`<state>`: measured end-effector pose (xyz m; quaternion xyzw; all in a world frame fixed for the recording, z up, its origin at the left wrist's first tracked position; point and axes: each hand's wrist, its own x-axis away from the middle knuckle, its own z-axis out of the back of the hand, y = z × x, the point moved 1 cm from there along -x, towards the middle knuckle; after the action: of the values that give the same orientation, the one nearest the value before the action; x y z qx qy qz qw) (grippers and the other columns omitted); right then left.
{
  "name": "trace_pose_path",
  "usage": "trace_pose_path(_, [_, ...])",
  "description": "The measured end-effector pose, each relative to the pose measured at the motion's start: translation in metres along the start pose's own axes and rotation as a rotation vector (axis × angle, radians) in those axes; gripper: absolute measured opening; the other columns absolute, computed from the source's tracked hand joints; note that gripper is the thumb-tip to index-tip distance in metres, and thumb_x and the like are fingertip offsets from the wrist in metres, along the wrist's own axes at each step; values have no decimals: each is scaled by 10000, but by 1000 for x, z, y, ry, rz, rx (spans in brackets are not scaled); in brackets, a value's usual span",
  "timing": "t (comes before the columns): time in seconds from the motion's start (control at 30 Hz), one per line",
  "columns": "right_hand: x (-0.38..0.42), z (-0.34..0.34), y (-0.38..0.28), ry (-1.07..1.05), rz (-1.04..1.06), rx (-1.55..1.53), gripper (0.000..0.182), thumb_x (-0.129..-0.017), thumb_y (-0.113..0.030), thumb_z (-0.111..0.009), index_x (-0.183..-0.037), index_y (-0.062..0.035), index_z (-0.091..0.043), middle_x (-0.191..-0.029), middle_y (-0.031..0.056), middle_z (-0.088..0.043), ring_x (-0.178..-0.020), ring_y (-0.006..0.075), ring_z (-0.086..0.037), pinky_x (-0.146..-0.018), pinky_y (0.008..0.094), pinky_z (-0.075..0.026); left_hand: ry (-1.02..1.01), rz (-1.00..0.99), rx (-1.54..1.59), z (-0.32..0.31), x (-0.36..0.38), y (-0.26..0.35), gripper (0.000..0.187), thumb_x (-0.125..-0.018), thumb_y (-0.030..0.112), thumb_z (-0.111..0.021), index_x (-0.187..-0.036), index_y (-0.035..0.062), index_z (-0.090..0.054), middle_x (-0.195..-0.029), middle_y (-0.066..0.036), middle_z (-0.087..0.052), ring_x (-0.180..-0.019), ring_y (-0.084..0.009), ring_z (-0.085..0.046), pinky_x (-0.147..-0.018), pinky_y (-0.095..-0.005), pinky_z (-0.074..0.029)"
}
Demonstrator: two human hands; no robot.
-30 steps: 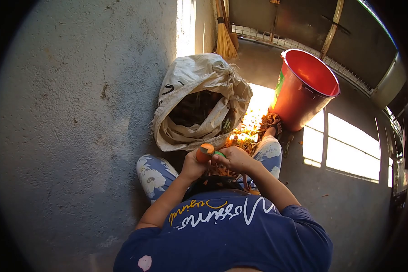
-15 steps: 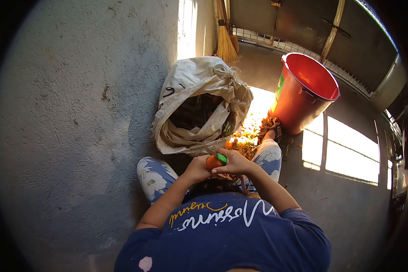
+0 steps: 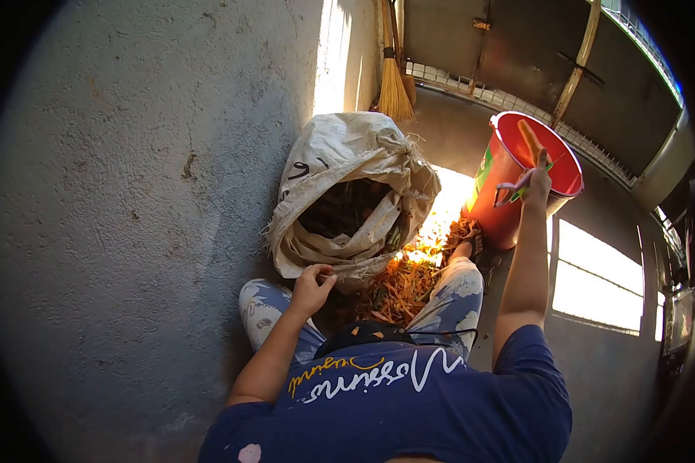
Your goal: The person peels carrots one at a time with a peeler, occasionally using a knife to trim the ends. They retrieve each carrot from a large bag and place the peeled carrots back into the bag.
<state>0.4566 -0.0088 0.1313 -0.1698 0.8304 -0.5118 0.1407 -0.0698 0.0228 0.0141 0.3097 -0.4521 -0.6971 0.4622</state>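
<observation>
Now carrot just past right hand fingertips, grip released; peeler hooked.

One tall red plastic bucket, one peeled orange carrot over its mouth, and one green-handled peeler. One open white woven sack, one heap of orange carrot peelings on the floor, one straw broom against the wall. Two hands in shot: right hand, left hand.
</observation>
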Motion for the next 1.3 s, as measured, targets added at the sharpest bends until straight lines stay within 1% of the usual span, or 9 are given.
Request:
trace_pose_path(0.17, [-33, -10, 20, -157, -348, 273, 364, -743, -362, -693, -637, -100, -464, -488, 1, -411, -382, 127, -392, -381, 275, -339, 106, -75, -66, -5, -38, -16, 226, -769, 148, -628, -915, -23, -602, -894, -139, -589, -790, -240, -593, -729, -317, -469])
trace_pose_path(0.3, [82, -11, 73, -611, -848, 337, 259, -796, -317, -609, -751, -87, -501, -483, -7, -408, -372, 112, -356, -354, 252, -278, 136, -96, -293, -10, -108, -42, 181, -758, 107, -606, -883, -24, -617, -906, -159, -584, -837, -296, -580, -742, -362, -465])
trace_pose_path(0.57, [239, 42, 150, -623, -1316, 23, 285, -876, -316, -516, -1020, -71, -539, -518, -74, -307, -424, 74, -277, -387, 217, -231, 171, -218, -978, -41, -252, -185, 292, -780, 95, -494, -1064, 56, -548, -1095, -150, -491, -1040, -335, -477, -846, -447, -426])
trace_pose_path(0.97, [254, 35, 156, -667, -1228, 228, 295, -895, -289, -484, -1036, -37, -543, -493, -41, -328, -418, 101, -291, -406, 249, -246, 52, -360, -1340, -62, -277, -222, 289, -821, 158, -450, -1080, 98, -562, -1138, -129, -499, -1129, -277, -428, -932, -508, -328])
trace_pose_path(1.03, [256, 35, 157, -696, -1202, 297, 313, -898, -308, -481, -1016, -27, -551, -495, -29, -357, -419, 107, -319, -402, 251, -255, -109, -337, -1452, -28, -252, -166, 301, -821, 179, -459, -1085, 83, -565, -1117, -143, -515, -1108, -283, -448, -948, -489, -326])
trace_pose_path(1.1, [257, 33, 154, -702, -1189, 334, 339, -907, -332, -458, -1002, -21, -553, -495, -22, -369, -420, 112, -333, -401, 255, -263, 402, -546, -878, -7, -216, -50, 309, -799, 198, -514, -1062, 44, -562, -1059, -156, -541, -1046, -312, -489, -970, -437, -327])
trace_pose_path(1.13, [257, 32, 152, -708, -1177, 369, 368, -916, -356, -436, -988, -16, -555, -495, -15, -382, -421, 116, -347, -400, 259, -271, 406, -546, -880, 0, -205, -24, 309, -799, 198, -514, -1062, 44, -562, -1059, -156, -541, -1046, -312, -489, -970, -437, -327])
trace_pose_path(1.23, [262, 21, 144, -581, -1061, 378, 450, -925, -419, -383, -948, -9, -566, -494, -2, -404, -417, 117, -366, -397, 261, -290, 309, -666, -1020, 1, -191, -1, 312, -753, 183, -599, -1017, 23, -556, -1064, -168, -542, -1048, -339, -489, -953, -409, -345])
trace_pose_path(1.3, [254, 20, 153, -634, -949, 415, 489, -925, -445, -360, -923, -3, -570, -509, 3, -429, -446, 123, -397, -423, 265, -326, 80, -387, -1028, -14, -183, -29, 362, -712, 177, -666, -1006, 29, -514, -1062, -199, -540, -1023, -354, -512, -870, -428, -409])
